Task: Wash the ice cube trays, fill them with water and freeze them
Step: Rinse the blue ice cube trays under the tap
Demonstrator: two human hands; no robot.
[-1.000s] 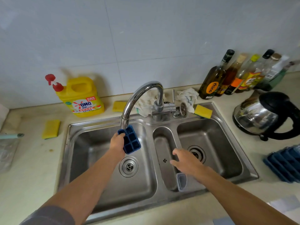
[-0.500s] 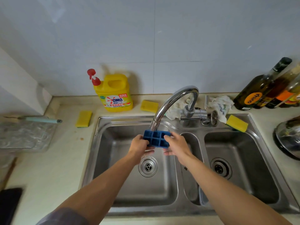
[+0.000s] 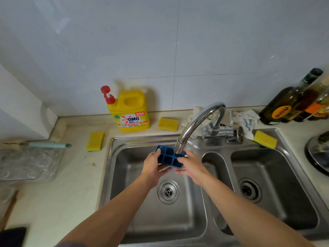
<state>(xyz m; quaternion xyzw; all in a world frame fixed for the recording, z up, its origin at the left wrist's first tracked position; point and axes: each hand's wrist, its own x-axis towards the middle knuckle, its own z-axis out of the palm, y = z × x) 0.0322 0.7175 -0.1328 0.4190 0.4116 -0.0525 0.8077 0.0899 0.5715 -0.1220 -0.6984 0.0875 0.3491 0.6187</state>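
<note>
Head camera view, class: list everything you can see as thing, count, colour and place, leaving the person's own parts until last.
ice cube tray: 1, blue, under the tap spout, over the left basin
tap: 1, chrome, behind the sink
sink: 1, steel, set in the counter
detergent jug: 1, yellow with red pump, by the wall
sponges: 3, yellow, on the counter and sink rim
cloths: count unclear, white, behind the tap
bottles: count unclear, dark, right edge by the wall
metal vessel: 1, shiny, cut off at right edge
plastic container: 1, clear, left counter
left hand: 1, grips the tray's left end
right hand: 1, grips the tray's right end
</note>
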